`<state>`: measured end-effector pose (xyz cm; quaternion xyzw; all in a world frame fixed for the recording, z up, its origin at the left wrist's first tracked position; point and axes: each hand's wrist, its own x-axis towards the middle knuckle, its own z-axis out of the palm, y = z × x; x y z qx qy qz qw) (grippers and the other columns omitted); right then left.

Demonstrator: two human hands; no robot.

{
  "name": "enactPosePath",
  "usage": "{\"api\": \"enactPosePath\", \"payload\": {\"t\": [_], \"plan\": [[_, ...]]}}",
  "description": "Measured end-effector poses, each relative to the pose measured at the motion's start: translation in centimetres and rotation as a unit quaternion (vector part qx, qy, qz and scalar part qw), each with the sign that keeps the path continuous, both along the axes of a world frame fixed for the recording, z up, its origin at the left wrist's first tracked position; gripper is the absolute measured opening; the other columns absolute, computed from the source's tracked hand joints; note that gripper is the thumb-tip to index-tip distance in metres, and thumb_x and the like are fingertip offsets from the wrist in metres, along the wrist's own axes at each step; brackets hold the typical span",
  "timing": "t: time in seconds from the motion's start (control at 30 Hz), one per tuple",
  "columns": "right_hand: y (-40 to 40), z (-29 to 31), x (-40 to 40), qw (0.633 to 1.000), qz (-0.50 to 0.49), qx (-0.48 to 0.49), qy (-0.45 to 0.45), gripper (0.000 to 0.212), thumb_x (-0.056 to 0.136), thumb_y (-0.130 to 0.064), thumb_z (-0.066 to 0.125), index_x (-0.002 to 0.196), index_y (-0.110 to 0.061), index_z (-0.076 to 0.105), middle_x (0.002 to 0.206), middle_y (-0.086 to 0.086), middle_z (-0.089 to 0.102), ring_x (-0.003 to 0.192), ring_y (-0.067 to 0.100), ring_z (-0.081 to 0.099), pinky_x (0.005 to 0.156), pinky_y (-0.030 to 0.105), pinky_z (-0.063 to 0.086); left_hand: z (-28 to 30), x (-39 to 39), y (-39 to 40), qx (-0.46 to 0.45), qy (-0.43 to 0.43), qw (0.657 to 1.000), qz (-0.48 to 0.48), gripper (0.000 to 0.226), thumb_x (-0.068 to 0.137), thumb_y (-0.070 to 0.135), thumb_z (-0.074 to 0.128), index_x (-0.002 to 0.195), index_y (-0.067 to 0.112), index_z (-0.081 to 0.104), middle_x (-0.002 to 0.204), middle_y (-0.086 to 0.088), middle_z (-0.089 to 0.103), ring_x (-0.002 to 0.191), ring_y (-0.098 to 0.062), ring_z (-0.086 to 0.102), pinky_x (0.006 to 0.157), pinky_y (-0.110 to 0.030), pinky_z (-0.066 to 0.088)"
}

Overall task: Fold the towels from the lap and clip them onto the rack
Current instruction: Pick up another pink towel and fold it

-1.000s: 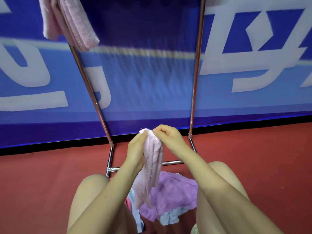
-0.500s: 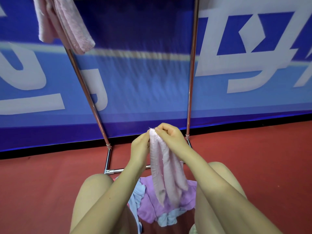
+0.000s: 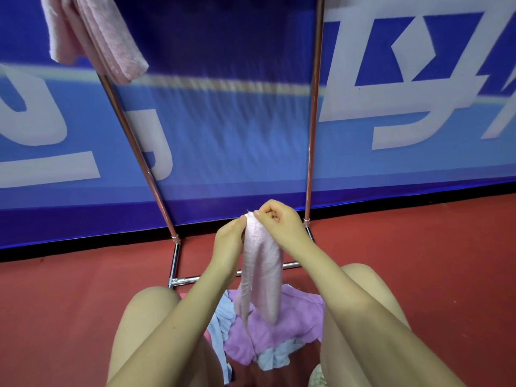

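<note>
Fingertips of our left hand (image 3: 227, 243) and right hand (image 3: 275, 219) pinch the pink towel's (image 3: 261, 272) top edge together; it hangs between them, over the lap pile (image 3: 293, 328).

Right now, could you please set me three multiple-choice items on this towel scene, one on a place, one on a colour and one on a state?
1. Where does the already hung pink towel sit?
A. at the rack's upper left
B. on the red floor
C. on the lap

2. What colour is the largest towel lying in the lap?
A. green
B. purple
C. yellow

3. How is the pale pink towel held?
A. spread flat over one knee
B. lying loose
C. pinched at its top by both hands

Key: 1 A, it drapes by the left rack pole; 2 B, the purple towel shows between the thighs; 3 C, the left hand and right hand meet at its top, the rest hanging.
</note>
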<state>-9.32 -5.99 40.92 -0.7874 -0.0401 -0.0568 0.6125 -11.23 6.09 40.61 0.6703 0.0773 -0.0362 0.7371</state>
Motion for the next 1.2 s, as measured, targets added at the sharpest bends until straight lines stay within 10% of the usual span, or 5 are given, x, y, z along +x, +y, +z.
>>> {"api": "enactPosePath", "payload": {"t": [0.8, 0.97, 1.2], "plan": [[0.7, -0.9, 0.0, 0.994, -0.008, 0.089, 0.055, 0.008, 0.088, -0.016, 0.062, 0.085, -0.009, 0.06, 0.066, -0.006, 0.054, 0.058, 0.0, 0.048, 0.056, 0.009, 0.039, -0.7, 0.1, 0.9, 0.086, -0.039, 0.995, -0.039, 0.046, 0.097, 0.025, 0.049, 0.051, 0.024, 0.046, 0.054, 0.012, 0.041, 0.054, -0.009, 0.034, 0.053, -0.026, 0.028], [1.0, -1.2, -0.4, 0.988, 0.032, 0.121, 0.09, 0.004, 0.089, -0.014, 0.059, 0.086, -0.013, 0.058, 0.069, -0.005, 0.055, 0.064, 0.005, 0.051, 0.062, 0.015, 0.042, -0.7, 0.1, 0.7, 0.066, -0.041, 0.997, -0.029, 0.028, 0.1, 0.022, 0.043, 0.079, 0.016, 0.059, 0.077, 0.0, 0.057, 0.071, -0.012, 0.05, 0.068, -0.03, 0.042], [1.0, -3.0, -2.1, 0.978, 0.135, -0.057, 0.151, 0.023, 0.084, -0.033, 0.059, 0.074, -0.012, 0.055, 0.071, 0.0, 0.052, 0.068, 0.012, 0.048, 0.063, 0.026, 0.039, 0.6, 0.2, 1.6, 0.003, 0.013, 0.999, 0.037, 0.036, 0.096, 0.024, 0.045, 0.06, 0.024, 0.04, 0.06, 0.009, 0.039, 0.058, -0.01, 0.036, 0.057, -0.028, 0.035]]}}
